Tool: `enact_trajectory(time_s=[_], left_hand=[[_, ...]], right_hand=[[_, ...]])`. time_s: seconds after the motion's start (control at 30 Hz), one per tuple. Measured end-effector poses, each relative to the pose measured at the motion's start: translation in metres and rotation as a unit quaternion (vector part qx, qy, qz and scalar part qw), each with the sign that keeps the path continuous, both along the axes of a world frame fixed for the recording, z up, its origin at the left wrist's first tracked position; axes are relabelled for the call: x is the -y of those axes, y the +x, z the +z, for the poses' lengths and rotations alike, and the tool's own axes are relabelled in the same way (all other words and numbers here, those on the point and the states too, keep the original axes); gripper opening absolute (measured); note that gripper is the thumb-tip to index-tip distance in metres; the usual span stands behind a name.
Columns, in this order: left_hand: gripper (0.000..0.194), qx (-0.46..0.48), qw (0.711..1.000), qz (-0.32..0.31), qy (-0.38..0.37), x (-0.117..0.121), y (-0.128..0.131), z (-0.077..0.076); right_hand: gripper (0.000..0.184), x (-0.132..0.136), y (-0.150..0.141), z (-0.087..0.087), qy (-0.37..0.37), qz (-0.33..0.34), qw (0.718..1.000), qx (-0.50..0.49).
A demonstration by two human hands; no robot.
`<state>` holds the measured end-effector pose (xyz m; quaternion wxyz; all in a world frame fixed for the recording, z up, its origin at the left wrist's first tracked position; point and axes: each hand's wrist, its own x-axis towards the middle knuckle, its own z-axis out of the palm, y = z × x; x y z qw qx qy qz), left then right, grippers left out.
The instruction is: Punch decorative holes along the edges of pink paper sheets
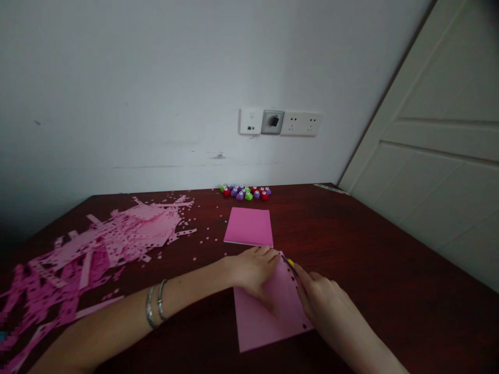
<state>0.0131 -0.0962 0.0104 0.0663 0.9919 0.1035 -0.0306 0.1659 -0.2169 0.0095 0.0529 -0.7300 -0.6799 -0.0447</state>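
Note:
My left hand (255, 272) lies flat on a pink paper sheet (265, 317) near the table's front, fingers stretched out, holding it down. My right hand (322, 298) is closed over a small yellow punch (290, 263) at the sheet's right edge, where a row of small holes shows. A stack of pink paper (249, 226) lies just beyond the sheet. Two bracelets (155, 305) sit on my left wrist.
A cluster of small coloured punches (245, 192) stands at the back of the dark wooden table (370, 249). Punched pink strips and scraps (101, 249) cover the left side. Wall sockets (280, 122) sit above; a white door (440, 156) stands at right.

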Motion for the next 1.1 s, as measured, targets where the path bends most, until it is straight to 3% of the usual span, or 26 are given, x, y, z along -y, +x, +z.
enact_trajectory(time_s=[0.4,0.6,1.1], left_hand=[[0.095,-0.017,1.0,0.002,0.026,0.001,0.004,0.004],[0.095,-0.021,0.999,-0.004,0.044,0.002,0.009,0.003],[0.09,-0.03,0.998,0.008,0.049,0.004,0.012,0.005]], right_hand=[[0.045,0.0,-0.006,-0.002,-0.047,-0.007,0.998,0.032],[0.045,0.004,-0.01,-0.001,-0.037,0.009,0.997,0.063],[0.042,0.015,-0.009,-0.017,0.009,0.025,0.994,0.109]])
